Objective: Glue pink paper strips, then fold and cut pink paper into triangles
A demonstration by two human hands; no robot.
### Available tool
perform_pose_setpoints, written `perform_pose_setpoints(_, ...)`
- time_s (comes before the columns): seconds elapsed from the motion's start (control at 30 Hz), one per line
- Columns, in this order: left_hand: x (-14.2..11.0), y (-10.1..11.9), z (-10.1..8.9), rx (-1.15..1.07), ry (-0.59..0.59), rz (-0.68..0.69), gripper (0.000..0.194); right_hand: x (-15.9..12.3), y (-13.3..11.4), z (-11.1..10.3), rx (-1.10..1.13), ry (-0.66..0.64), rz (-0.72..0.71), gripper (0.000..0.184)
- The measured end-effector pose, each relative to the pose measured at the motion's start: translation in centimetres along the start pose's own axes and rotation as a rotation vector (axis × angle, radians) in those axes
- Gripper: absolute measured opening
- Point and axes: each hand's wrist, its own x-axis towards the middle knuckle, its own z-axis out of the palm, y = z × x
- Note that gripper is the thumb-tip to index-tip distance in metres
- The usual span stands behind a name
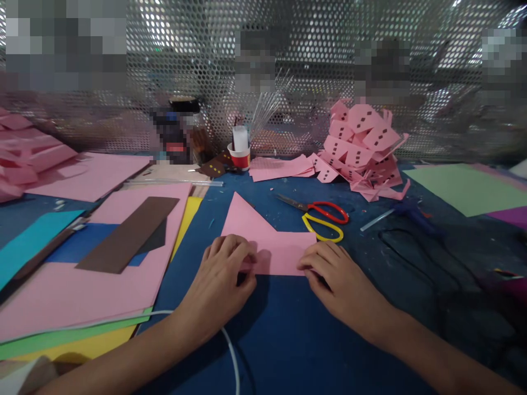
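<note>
Pink paper sheet under both hands; fold being set or pressed

Your workpiece, the folded pink paper sheet [280, 252], lies on the blue desk [280, 334] directly in front of you. Its near edge runs straight between your hands; a pointed flap rises at its far left.

Your left hand [225, 266] covers the left part of the sheet, fingers half curled, with a gap showing between thumb and forefinger. Your right hand [331, 269] is at the right end, fingers bent and close together, the tips at the near corner. Both touch the paper. Whether either one pinches it or merely presses on it, I cannot tell.

Step in hand, in my judgement: lining up and flattening a fold along the near edge. The uneven far outline suggests that the layers are not squared to each other. The next move calls for one hand to hold the sheet steady while the other runs firm, even pressure along the crease.

Scissors [307, 208] with one red and one yellow handle lie just beyond the sheet, beside its right corner; neither of your hands is on them. A glue gun [420, 219] lies further right, well apart from the work.
</note>
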Motion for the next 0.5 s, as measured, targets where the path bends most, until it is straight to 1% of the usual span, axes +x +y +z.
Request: perform_pose_setpoints(0.5,-0.23,-0.53,-0.56,0.003,-0.004,-0.065,0.022,-0.15,0.12,0.06,0.001,-0.010,-0.002,0.020)
